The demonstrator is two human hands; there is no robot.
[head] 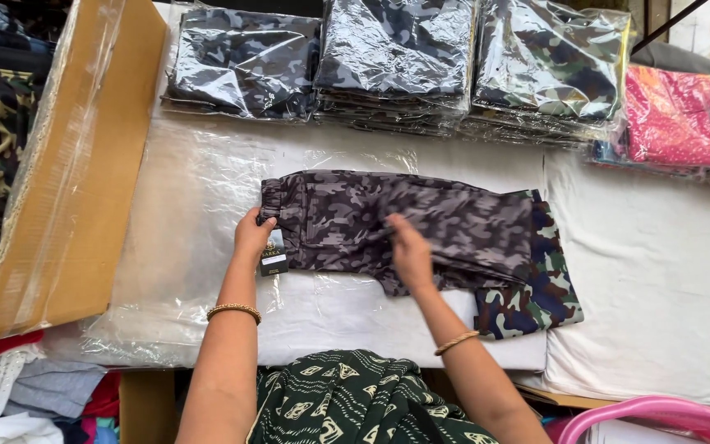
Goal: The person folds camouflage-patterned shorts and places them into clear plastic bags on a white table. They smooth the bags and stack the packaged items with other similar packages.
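Folding step in hand, by the look of it. Grey camouflage trousers [396, 224] lie flat on a clear plastic sheet [182, 247] over the white table cover [659, 271]. Left hand [252, 236] pinches the waistband end of the trousers, fingers closed on the fabric beside a small hang tag [274, 257]. Right hand [411, 253] presses on the trousers' middle — fingers curled, probably gripping a fold, hard to tell. Next move likely needs the legs brought over evenly. A green camouflage garment [536, 300] lies under the trousers' leg end. Beyond the trousers — bagged camouflage stacks [396, 57]; cardboard box [76, 164] to their left.
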